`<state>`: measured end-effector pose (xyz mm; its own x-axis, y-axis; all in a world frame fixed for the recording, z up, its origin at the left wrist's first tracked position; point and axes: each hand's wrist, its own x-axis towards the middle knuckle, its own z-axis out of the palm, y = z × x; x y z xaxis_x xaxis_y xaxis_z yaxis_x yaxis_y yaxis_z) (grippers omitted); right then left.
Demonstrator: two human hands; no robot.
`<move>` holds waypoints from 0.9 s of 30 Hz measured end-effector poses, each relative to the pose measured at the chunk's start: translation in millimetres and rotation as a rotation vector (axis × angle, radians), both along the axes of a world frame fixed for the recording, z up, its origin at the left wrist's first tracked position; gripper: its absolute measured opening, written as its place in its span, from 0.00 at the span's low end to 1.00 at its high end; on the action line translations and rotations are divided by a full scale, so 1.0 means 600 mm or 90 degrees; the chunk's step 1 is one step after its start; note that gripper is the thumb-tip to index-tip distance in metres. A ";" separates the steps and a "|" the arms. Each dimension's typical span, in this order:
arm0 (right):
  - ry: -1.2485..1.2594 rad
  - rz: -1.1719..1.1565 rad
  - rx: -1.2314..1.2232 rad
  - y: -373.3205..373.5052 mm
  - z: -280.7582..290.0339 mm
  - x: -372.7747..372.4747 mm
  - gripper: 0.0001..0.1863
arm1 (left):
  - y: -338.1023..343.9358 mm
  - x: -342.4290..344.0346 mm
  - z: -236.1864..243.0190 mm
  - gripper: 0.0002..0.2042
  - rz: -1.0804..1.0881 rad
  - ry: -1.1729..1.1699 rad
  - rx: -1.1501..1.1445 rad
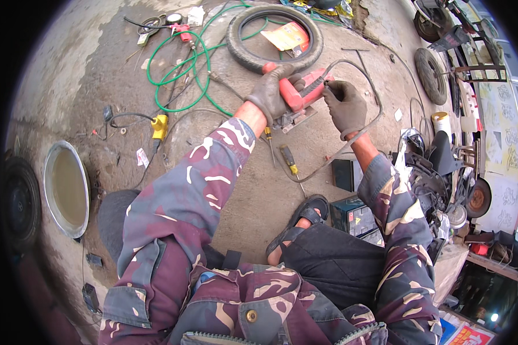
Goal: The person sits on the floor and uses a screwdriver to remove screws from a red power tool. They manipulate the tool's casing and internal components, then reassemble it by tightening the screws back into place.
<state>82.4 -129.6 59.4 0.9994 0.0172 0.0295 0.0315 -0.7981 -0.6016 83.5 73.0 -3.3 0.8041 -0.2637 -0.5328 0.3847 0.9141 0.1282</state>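
My gloved left hand (270,96) is closed on a red power tool (311,80), which has a metal base plate (296,119) beneath it. My gloved right hand (345,108) is closed, fingertips pinched at the dark cord (355,65) beside the tool's body; what exactly they grip is too small to make out. The cord loops down around the right wrist. Two screwdrivers with yellow-and-dark handles (269,134) (288,156) lie just below the tool on the concrete. A tyre (236,34) lies beyond my hands, with orange printed packaging (285,37) inside its ring.
A green hose (172,106), gauge (172,18) and yellow connector (159,126) lie left. A pale-filled basin (66,187) and wheel (20,204) stand at far left. Batteries (354,215), tyres (429,75) and motorbike parts (431,184) crowd the right. My sandalled foot (299,227) is below.
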 end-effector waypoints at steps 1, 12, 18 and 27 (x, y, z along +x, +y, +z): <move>0.003 -0.009 -0.022 0.000 -0.002 0.002 0.17 | 0.000 -0.001 0.000 0.10 -0.010 -0.005 -0.006; -0.018 0.071 -0.155 -0.008 0.003 0.028 0.13 | -0.002 -0.004 0.002 0.11 -0.040 0.013 0.011; 0.051 0.031 -0.089 -0.008 0.006 0.035 0.14 | -0.002 -0.003 0.000 0.10 -0.061 0.010 0.031; 0.085 0.067 -0.124 -0.009 0.020 0.042 0.15 | -0.001 -0.002 -0.007 0.11 -0.068 -0.006 0.052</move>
